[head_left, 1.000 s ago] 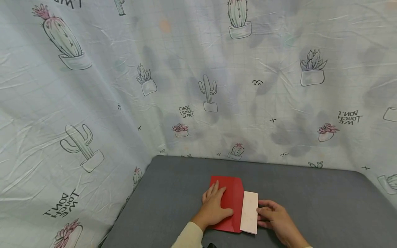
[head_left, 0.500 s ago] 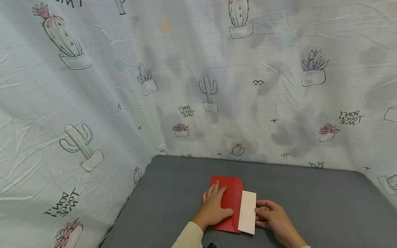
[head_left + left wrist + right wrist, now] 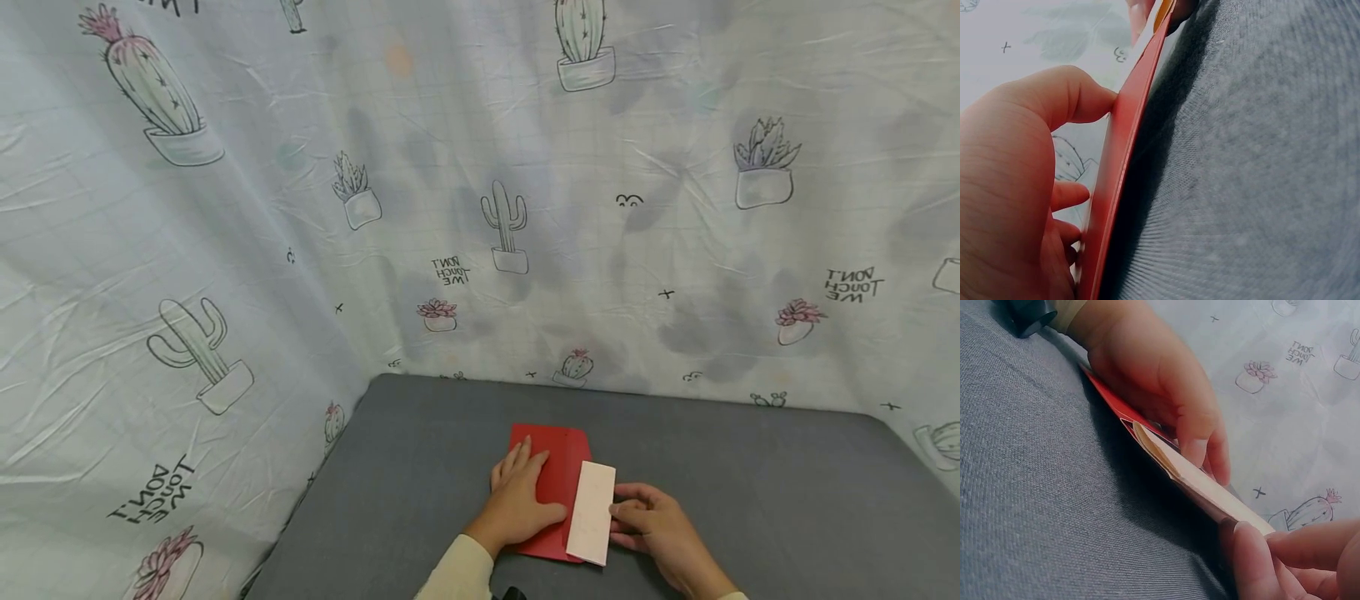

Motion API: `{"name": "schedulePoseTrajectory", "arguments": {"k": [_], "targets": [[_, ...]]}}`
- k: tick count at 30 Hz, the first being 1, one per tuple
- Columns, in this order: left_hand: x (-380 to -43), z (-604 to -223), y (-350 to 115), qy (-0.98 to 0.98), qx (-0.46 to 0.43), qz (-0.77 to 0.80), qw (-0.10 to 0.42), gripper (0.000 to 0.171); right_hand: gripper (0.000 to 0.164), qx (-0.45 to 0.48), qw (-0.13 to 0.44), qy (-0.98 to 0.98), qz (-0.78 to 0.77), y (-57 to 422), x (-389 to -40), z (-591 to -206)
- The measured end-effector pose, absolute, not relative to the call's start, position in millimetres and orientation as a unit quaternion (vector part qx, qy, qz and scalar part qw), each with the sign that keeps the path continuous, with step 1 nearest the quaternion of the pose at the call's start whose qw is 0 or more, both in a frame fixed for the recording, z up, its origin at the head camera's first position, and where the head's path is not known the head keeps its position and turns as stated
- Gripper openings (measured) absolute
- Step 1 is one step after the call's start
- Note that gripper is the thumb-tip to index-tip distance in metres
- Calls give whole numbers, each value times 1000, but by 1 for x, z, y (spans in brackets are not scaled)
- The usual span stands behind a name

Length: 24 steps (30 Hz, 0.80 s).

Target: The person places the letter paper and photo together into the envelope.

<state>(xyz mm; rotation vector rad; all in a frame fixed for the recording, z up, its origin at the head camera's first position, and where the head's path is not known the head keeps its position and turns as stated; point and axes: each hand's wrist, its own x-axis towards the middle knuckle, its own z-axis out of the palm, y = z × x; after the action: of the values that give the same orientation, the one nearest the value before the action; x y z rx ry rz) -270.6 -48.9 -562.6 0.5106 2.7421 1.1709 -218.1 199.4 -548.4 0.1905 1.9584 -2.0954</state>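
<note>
A red envelope (image 3: pixel 561 457) lies on the grey table. My left hand (image 3: pixel 517 507) rests on it with fingers spread and thumb toward the right side; in the left wrist view, the thumb touches the envelope's red face (image 3: pixel 1110 187). A pale, folded sheet of paper (image 3: pixel 592 512) overlaps the envelope's right edge, slightly slanted. My right hand (image 3: pixel 662 532) pinches the paper's outer right edge between thumb and fingers. From the right wrist view, the paper's folded layers (image 3: pixel 1172 464) show end-on beside the envelope, close over the table.
The grey cloth-covered table (image 3: pixel 750 475) extends to both sides and behind the envelope. A white curtain (image 3: pixel 637 250) printed with cacti hangs at the back and left. A small black object (image 3: pixel 513 593) shows by the left sleeve.
My right hand has moved slightly left with the folded paper, which now covers more of the envelope's right side. The left hand and envelope stay in place.
</note>
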Motion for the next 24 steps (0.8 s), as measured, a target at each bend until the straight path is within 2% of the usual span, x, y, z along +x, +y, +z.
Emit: {"name": "schedulePoseTrajectory", "arguments": {"k": [17,24], "targets": [[-271,-563,-50,904,171,388,58,90,48,106,109,680,-717,192,-222,-550],[-271,-562,-49,906,172,382,58,89,49,94,114,677,-721,190,-222,-550]]}}
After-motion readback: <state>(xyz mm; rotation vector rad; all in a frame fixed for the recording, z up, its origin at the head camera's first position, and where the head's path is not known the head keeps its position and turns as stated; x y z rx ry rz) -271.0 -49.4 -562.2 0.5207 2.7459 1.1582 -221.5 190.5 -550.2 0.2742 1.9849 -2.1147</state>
